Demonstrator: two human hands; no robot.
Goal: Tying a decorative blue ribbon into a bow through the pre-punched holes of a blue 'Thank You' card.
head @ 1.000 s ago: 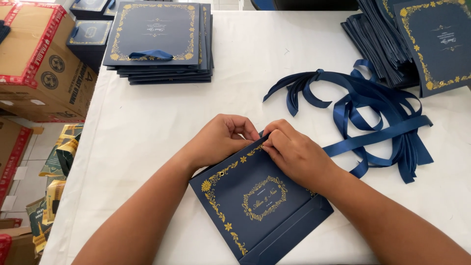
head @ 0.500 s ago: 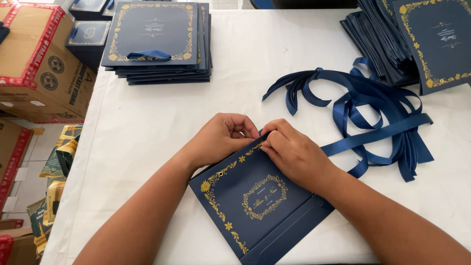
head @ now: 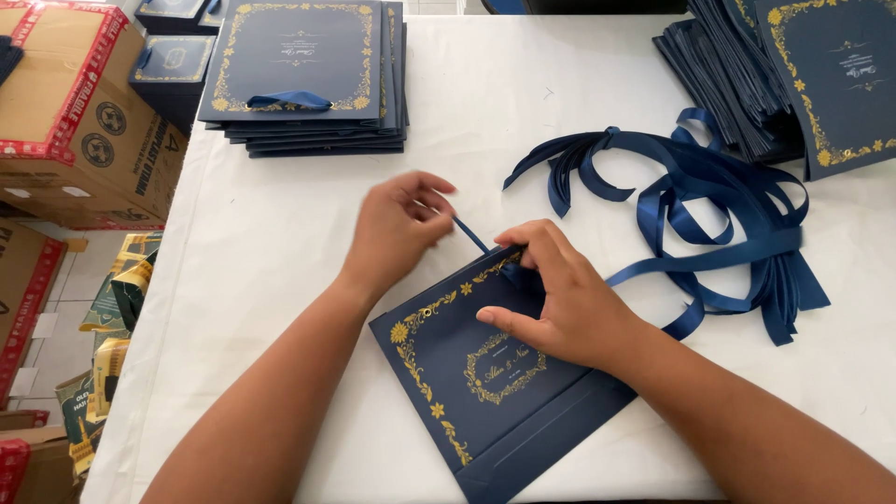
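A flat navy paper bag (head: 485,373) with gold floral edging lies tilted on the white worktop (head: 299,243), its top edge up by both hands and its folded bottom toward the person. The right hand (head: 560,299) lies spread on the bag's upper part, palm down, thumb stretched out to the left across the printed face and the fingers (head: 537,245) curled over the top edge, pressing the bag flat rather than gripping anything that can be made out. The left hand (head: 397,224) is lifted just beyond the bag's top edge, to the upper left of the right hand's fingers, and its thumb and fingertips are pinched on the end of a narrow navy ribbon (head: 474,237). That ribbon runs taut and slanting from the pinch down to the bag's top edge right beside the right fingers; where it meets the bag is hidden under them. To the right of the right hand, a loose heap of ribbons (head: 719,215) of the same blue sprawls on the worktop, one strand trailing back toward the right wrist. Well beyond the left fingers, at the far side of the worktop, sits a neat stack of finished bags (head: 303,75), the top one bearing a ribbon handle. At the far right corner is a fanned pile of flat bags (head: 793,75). Off the worktop's left edge stand cardboard boxes (head: 75,121) with red tape.
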